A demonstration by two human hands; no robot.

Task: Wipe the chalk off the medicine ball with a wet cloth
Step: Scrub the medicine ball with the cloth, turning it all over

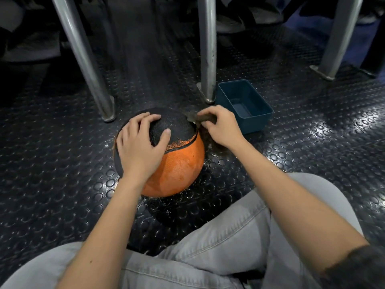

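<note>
Black studded rubber floor (62, 163). Orange-and-black medicine ball (181, 163), chalk-smeared, under the spread left hand (139, 144); right hand (220, 128) grips a cloth (200, 118) against it.

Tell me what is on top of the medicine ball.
The left hand lies spread atop the medicine ball; the right hand grips a dark cloth at its far right edge. The surface under the palm is hidden.

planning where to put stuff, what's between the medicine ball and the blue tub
In the head view, the right hand, gripping the dark cloth, sits between the medicine ball and the blue tub; the cloth meets the ball's right edge.
</note>
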